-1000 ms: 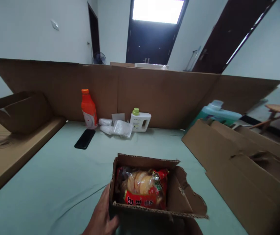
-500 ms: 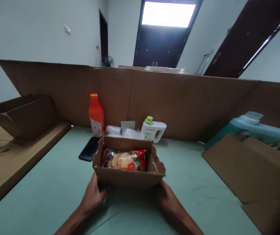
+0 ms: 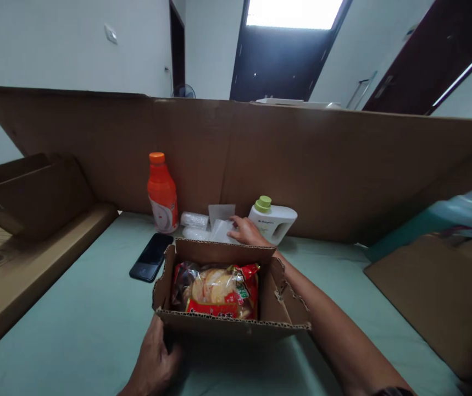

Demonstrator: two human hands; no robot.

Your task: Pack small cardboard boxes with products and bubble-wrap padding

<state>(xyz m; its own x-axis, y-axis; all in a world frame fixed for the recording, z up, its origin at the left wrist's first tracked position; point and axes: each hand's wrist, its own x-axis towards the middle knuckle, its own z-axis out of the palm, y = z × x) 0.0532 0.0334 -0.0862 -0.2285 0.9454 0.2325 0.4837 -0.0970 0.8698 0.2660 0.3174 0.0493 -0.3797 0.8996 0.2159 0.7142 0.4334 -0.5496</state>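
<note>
An open cardboard box (image 3: 236, 325) with rough-cut edges stands before me. Inside lies a clear and red plastic food packet (image 3: 215, 291) of pale round pieces. My left hand (image 3: 155, 355) is closed on the box's near left corner, its fingertips partly hidden beneath. Past the box's right side reaches my right arm. Behind the box, my right hand (image 3: 249, 231) has thumb and fingers closed at the edge of a bubble-wrapped packet (image 3: 220, 231). More bubble wrap (image 3: 194, 221) and a white card (image 3: 221, 212) lie beside it.
An orange bottle (image 3: 162, 192) and a white jug with a green cap (image 3: 275, 220) stand by the cardboard wall (image 3: 322, 170). A black phone (image 3: 152, 257) lies left of the box. Cardboard flaps (image 3: 433, 297) and a teal container (image 3: 421, 225) occupy the right side.
My right hand has left the box's near right side and reached forward to the bubble-wrapped packet. My left hand stays at the box, which appears slightly nearer and lower in view.
</note>
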